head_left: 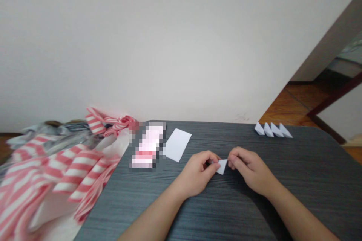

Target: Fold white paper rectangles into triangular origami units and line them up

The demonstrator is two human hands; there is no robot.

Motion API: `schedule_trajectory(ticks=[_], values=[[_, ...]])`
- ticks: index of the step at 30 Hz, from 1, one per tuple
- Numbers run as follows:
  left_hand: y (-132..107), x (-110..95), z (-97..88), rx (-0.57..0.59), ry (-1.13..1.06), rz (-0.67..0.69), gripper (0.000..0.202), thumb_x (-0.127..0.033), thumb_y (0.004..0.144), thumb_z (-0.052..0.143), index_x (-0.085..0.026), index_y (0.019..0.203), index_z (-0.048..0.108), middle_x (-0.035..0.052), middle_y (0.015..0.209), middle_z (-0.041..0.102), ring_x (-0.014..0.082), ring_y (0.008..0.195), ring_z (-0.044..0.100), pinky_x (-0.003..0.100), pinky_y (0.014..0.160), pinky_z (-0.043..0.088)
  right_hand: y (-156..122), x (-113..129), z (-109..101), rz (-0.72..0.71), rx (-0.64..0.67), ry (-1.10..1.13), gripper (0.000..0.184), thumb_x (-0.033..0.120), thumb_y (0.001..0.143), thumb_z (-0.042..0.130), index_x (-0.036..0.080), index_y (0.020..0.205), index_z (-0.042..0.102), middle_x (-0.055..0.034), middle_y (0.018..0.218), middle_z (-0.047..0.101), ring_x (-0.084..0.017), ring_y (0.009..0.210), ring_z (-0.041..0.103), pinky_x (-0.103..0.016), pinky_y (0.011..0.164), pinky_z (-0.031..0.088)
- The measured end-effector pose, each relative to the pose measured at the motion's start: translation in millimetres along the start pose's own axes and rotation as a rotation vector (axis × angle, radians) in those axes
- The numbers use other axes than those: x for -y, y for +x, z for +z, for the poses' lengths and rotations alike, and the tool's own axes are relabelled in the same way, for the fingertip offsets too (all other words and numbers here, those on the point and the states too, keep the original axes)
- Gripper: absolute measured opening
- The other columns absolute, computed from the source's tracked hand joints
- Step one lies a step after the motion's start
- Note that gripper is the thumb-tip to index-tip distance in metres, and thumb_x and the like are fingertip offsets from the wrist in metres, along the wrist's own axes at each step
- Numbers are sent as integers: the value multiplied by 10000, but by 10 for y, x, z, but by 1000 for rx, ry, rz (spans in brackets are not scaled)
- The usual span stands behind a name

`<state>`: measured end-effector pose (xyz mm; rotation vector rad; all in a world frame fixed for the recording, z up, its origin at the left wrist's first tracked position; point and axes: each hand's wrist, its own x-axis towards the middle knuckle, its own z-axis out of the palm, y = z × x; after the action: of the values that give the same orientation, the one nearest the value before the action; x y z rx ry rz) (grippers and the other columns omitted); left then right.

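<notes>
Between my two hands, above the dark table, is a small folded piece of white paper with a triangular shape. My left hand pinches its left side between thumb and fingers. At the paper's upper right corner, my right hand has its thumb and fingertips pressed together; they meet the tip of the paper. The fingers partly hide the paper's left end. To the left lies a flat white sheet of paper. Several folded white paper pieces stand in a row at the far right of the table.
The dark wood-grain table meets a pale wall at its back edge. A blurred-out pink and white rectangular object lies at the table's left. Red-and-white striped cloth is heaped beside the table. A wooden floor shows at right.
</notes>
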<state>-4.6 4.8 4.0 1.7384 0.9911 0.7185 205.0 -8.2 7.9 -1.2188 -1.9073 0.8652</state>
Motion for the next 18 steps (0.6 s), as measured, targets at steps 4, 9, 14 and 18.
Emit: schedule_trajectory(ticks=[4,9,14,18], values=[[-13,18,-12,38,-31,-38,189,-326,930,520,-170,839,574,-16,722,555,112,624,492,217,570,369,10,-8,5,-104,25,51,239,166,965,454,217,1079,659,-61,956,670,-185,892,634,-313,818,498],[-23,25,-13,53,-94,-42,176,-329,936,512,-173,864,550,-27,718,523,106,629,475,214,577,356,31,-22,9,-146,76,67,250,177,962,501,255,1125,674,-72,1091,665,-204,1026,620,-331,906,482],[-26,18,-18,55,-87,-40,170,-323,927,526,-172,854,554,-35,692,510,102,617,449,212,567,335,50,-10,21,-108,107,110,153,189,946,546,228,998,685,-62,1014,680,-196,964,632,-322,876,483],[-23,12,-25,52,-63,-28,188,-324,925,530,-167,824,549,-28,722,529,98,619,434,211,569,332,45,-9,28,-107,104,126,103,207,924,579,202,858,657,-65,986,670,-193,921,627,-310,829,479]])
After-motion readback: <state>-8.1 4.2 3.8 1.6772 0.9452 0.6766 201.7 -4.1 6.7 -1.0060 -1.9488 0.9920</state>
